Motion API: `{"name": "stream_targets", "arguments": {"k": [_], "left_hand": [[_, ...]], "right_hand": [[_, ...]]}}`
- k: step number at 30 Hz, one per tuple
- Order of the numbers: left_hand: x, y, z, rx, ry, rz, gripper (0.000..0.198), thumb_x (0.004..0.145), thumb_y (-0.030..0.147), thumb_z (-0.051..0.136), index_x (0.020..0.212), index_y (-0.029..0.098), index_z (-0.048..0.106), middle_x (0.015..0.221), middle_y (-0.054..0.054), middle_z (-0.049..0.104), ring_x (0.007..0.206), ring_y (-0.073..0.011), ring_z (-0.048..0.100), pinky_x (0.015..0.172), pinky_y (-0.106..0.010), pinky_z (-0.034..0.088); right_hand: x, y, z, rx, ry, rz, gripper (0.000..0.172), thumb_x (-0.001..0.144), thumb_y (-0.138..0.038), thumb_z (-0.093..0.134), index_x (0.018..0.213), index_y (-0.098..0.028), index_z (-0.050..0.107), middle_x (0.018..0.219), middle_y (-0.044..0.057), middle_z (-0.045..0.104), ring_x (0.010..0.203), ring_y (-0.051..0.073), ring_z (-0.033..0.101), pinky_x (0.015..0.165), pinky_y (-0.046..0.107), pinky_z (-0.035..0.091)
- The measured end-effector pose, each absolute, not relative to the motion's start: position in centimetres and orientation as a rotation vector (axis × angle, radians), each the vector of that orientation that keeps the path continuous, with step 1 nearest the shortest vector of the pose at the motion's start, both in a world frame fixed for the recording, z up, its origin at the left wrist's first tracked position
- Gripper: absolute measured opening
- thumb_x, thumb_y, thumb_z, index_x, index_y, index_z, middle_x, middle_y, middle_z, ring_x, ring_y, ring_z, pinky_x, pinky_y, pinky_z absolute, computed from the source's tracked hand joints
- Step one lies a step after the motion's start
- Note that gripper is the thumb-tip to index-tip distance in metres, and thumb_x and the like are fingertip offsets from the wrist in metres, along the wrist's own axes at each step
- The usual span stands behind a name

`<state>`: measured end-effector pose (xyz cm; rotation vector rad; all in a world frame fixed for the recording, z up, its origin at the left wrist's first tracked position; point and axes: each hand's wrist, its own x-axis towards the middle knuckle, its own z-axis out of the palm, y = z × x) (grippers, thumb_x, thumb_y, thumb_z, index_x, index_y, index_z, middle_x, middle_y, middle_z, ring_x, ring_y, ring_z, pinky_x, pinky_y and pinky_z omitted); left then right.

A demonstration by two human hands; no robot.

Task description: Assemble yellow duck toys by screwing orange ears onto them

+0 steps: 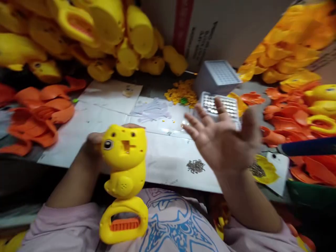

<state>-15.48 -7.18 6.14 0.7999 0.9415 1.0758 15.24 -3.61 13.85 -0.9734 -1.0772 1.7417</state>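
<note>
My left hand (96,148) is closed round the back of a yellow plastic duck toy (124,164), holding it upright above my lap. The toy has one eye fitted, holes in its face and an orange trigger in its handle. My right hand (223,138) hovers open above the white sheet (162,157), palm up, fingers spread, holding nothing. A small pile of dark screws (195,166) lies just left of that hand.
Yellow duck bodies (105,31) are heaped at the back left. Orange parts (39,112) lie left and more (286,112) right. Grey grid trays (219,75), small yellow pieces (181,92), a cardboard box (223,24) and a blue-handled tool (307,147) are also here.
</note>
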Motion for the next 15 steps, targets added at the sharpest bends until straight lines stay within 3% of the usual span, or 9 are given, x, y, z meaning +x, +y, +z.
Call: {"name": "stream_targets", "arguments": {"k": [1,2,4,7,11,15], "left_hand": [[-13.3,-5.3,5.8,0.737,0.737,0.773,0.082,0.055,0.056,0.080,0.123,0.011,0.067,0.104,-0.022,0.077,0.090,-0.0486,0.074,0.067,-0.063,0.058],[-11.4,-3.9,5.4,0.662,0.626,0.667,0.078,0.062,0.054,0.075,0.126,0.011,0.065,0.112,-0.022,0.075,0.096,-0.0460,0.074,0.074,-0.059,0.059],[-8.3,-2.1,4.4,0.569,0.522,0.596,0.069,0.069,0.049,0.069,0.126,0.009,0.064,0.118,-0.020,0.074,0.100,-0.0396,0.074,0.082,-0.052,0.059],[-6.0,-1.7,3.0,0.417,0.458,0.610,0.062,0.078,0.058,0.066,0.120,0.012,0.067,0.116,-0.018,0.076,0.103,-0.0357,0.074,0.088,-0.046,0.057],[-4.9,-3.1,1.8,0.267,0.330,0.623,0.085,0.087,0.081,0.046,0.127,0.010,0.067,0.122,-0.017,0.074,0.111,-0.0336,0.072,0.099,-0.046,0.054],[-3.7,-5.1,1.0,0.366,0.173,0.780,0.099,0.078,0.091,0.044,0.139,0.015,0.062,0.136,-0.016,0.068,0.115,-0.0375,0.070,0.100,-0.049,0.054]], "right_hand": [[15.6,-3.5,13.6,-0.893,-0.961,1.720,0.057,0.091,-0.074,0.044,0.135,-0.037,0.044,0.136,0.004,0.055,0.125,0.023,0.060,0.105,0.047,0.054],[15.9,-3.4,13.1,-0.805,-0.842,1.716,0.056,0.089,-0.076,0.044,0.130,-0.039,0.045,0.131,0.003,0.057,0.121,0.023,0.062,0.105,0.048,0.054],[16.1,-2.9,11.9,-0.664,-0.664,1.740,0.052,0.087,-0.074,0.050,0.123,-0.037,0.049,0.121,0.004,0.060,0.112,0.024,0.065,0.100,0.049,0.056],[16.6,-1.9,10.5,-0.585,-0.583,1.752,0.048,0.087,-0.070,0.054,0.119,-0.035,0.051,0.116,0.003,0.062,0.107,0.022,0.067,0.095,0.044,0.058],[17.5,-1.1,9.3,-0.556,-0.587,1.678,0.047,0.082,-0.066,0.064,0.115,-0.033,0.057,0.111,0.002,0.065,0.105,0.022,0.068,0.090,0.041,0.060],[17.9,-1.3,7.8,-0.660,-0.827,1.432,0.029,0.083,-0.049,0.074,0.101,-0.028,0.067,0.097,0.001,0.065,0.087,0.015,0.067,0.077,0.030,0.059]]}}
